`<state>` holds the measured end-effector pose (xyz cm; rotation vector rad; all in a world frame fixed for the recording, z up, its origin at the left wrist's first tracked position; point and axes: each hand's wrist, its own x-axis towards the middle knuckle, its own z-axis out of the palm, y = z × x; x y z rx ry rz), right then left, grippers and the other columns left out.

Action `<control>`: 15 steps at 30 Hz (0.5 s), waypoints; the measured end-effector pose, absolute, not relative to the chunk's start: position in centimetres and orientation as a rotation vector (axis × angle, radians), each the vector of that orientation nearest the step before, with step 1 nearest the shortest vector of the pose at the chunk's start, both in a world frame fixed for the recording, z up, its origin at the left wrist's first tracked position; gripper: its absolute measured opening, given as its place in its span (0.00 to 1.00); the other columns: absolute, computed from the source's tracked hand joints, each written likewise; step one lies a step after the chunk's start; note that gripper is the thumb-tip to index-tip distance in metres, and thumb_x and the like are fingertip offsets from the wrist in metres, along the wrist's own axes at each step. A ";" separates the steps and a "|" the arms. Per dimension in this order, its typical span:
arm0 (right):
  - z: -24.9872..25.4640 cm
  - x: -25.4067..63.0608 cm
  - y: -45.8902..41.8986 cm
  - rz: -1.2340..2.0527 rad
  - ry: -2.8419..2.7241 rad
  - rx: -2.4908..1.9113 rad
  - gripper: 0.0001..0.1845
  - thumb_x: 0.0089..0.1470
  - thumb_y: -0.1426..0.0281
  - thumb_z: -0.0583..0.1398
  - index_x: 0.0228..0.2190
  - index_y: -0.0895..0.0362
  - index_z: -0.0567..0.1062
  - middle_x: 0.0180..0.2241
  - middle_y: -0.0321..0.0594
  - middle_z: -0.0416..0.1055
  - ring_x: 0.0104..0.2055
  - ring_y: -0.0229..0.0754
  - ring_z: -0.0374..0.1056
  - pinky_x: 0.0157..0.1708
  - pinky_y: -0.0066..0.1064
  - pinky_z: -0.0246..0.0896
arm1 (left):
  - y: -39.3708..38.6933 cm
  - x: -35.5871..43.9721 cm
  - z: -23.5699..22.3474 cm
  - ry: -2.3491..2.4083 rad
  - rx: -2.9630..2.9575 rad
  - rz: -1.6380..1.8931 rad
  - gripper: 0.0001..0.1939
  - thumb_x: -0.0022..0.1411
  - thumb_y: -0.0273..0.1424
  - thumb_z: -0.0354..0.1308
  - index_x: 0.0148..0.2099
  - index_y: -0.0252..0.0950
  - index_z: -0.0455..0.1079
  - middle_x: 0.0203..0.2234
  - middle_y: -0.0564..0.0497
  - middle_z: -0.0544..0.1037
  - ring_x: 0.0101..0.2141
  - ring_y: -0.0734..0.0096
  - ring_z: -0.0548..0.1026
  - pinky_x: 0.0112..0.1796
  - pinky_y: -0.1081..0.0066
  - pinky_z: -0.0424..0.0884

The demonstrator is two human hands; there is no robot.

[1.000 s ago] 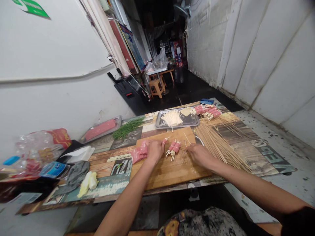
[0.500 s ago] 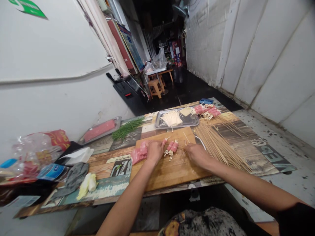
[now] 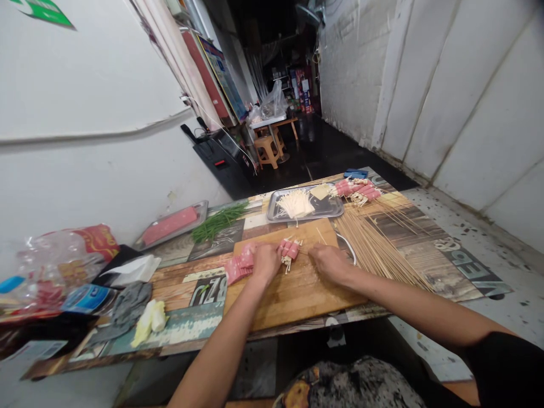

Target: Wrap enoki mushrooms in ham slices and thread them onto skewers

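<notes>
Over the wooden cutting board (image 3: 297,300), my left hand (image 3: 266,263) has its fingers closed on a meat-wrapped enoki roll at the end of a short row of rolls (image 3: 290,249). White mushroom ends stick out of the row. My right hand (image 3: 331,263) is closed around a thin bamboo skewer (image 3: 303,251) that runs left into the rolls. Left of my left hand lie pink meat slices (image 3: 238,266) on the board's edge. Just beyond the board, a metal tray (image 3: 335,211) carries loose enoki mushrooms (image 3: 296,204).
Bamboo skewers (image 3: 382,249) are spread right of the board. Finished meat-roll skewers (image 3: 361,190) lie at the far right. Green chives (image 3: 219,222) and a tray of meat (image 3: 170,224) stand back left. A grey cloth (image 3: 131,306) and cabbage pieces (image 3: 151,322) lie front left.
My right hand has moved left, bringing the skewered rolls up against the roll in my left hand. The gap between them has closed. My left hand stays nearly in place.
</notes>
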<state>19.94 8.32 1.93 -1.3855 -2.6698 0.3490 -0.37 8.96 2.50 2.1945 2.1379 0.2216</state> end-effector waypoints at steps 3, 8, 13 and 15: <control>1.6 19.8 8.6 0.335 -2.688 -1.373 0.15 0.57 0.77 0.50 0.37 0.62 0.76 0.37 0.49 0.73 0.37 0.43 0.69 0.32 0.28 0.55 | 8.9 -0.3 2.9 2.102 2.199 0.207 0.20 0.65 0.30 0.46 0.29 0.33 0.77 0.30 0.41 0.80 0.30 0.65 0.73 0.33 0.69 0.57; 1.6 19.7 8.5 0.306 -2.684 -1.349 0.15 0.56 0.78 0.50 0.37 0.62 0.75 0.37 0.49 0.74 0.36 0.44 0.70 0.32 0.29 0.56 | 8.0 0.8 3.6 2.187 2.109 0.277 0.25 0.65 0.44 0.48 0.27 0.33 0.76 0.25 0.41 0.79 0.30 0.61 0.74 0.32 0.68 0.56; 1.6 19.3 8.4 0.311 -2.662 -1.393 0.15 0.57 0.78 0.50 0.38 0.62 0.76 0.38 0.49 0.74 0.37 0.44 0.71 0.32 0.29 0.56 | 7.5 2.5 4.0 2.210 1.906 0.439 0.21 0.60 0.45 0.55 0.27 0.33 0.75 0.24 0.44 0.79 0.31 0.60 0.76 0.33 0.68 0.59; 1.6 19.0 8.3 0.312 -2.653 -1.394 0.15 0.57 0.78 0.50 0.38 0.62 0.76 0.38 0.49 0.74 0.37 0.43 0.70 0.32 0.29 0.56 | 7.5 2.8 3.9 2.184 1.853 0.494 0.17 0.60 0.41 0.56 0.28 0.33 0.75 0.27 0.44 0.80 0.34 0.59 0.77 0.34 0.68 0.62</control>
